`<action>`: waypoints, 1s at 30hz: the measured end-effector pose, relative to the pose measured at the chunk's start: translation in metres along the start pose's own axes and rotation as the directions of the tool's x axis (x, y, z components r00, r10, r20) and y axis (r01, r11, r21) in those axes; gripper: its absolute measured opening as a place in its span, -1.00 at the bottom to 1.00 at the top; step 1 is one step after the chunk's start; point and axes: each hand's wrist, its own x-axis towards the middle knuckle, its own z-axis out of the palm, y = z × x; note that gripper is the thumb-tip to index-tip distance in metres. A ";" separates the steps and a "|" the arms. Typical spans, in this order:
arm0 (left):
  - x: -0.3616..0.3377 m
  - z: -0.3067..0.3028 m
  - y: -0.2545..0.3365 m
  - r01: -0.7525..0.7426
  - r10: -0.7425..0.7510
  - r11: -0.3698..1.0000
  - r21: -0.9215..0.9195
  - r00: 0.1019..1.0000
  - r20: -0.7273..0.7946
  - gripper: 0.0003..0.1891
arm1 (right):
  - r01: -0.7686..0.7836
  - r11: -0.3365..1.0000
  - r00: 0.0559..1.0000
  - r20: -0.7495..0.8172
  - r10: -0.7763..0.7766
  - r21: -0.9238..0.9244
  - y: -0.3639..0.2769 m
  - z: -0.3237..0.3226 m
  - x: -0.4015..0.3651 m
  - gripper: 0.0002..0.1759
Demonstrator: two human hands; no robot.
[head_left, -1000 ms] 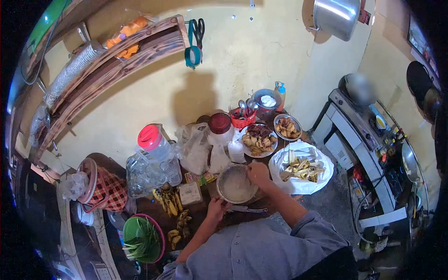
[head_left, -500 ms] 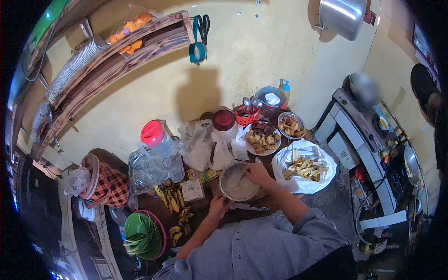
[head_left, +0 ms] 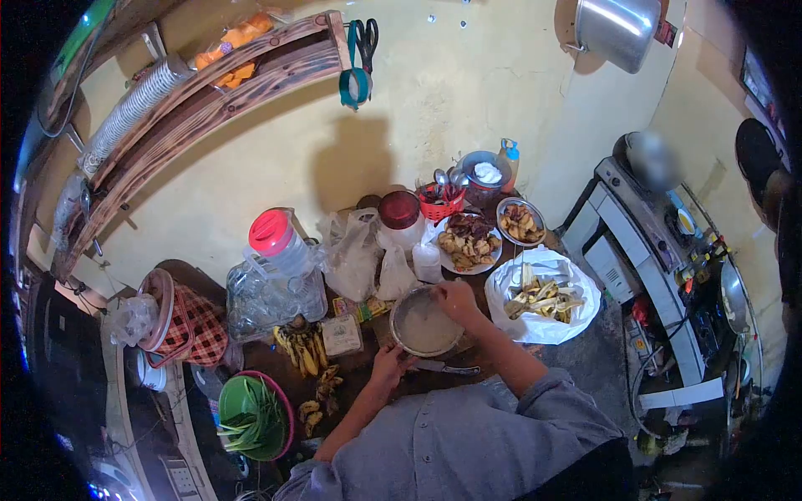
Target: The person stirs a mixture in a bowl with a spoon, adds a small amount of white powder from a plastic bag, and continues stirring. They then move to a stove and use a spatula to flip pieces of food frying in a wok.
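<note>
The right hand (head_left: pixel 457 299) has circled to the bowl's (head_left: pixel 422 330) far rim, mid-stir, fingers curled, hold unclear; left hand (head_left: pixel 389 364) fingers clamp its near rim.

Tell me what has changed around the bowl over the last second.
The right hand moved slightly: half a second ago it was over the batter in the metal bowl, and now it is at the far right rim. Whether its fingers hold a utensil cannot be told. The left hand stays at the near rim. The bowl, the knife and the bananas lie as before.
</note>
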 end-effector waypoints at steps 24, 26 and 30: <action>-0.006 0.008 0.004 -0.005 0.005 1.000 0.000 0.999 -0.031 -0.88 | -0.074 0.996 0.994 0.079 0.079 -0.056 0.007 0.000 0.001 -0.80; -0.013 0.015 0.009 -0.003 0.003 1.000 0.004 1.000 -0.031 -0.88 | 0.026 1.000 0.990 0.136 -0.024 -0.012 0.003 0.001 -0.003 -0.80; -0.008 0.010 0.006 0.000 0.002 0.998 0.062 0.999 -0.035 -0.88 | 0.091 0.994 0.964 0.244 -0.102 0.059 0.009 0.004 -0.004 -0.79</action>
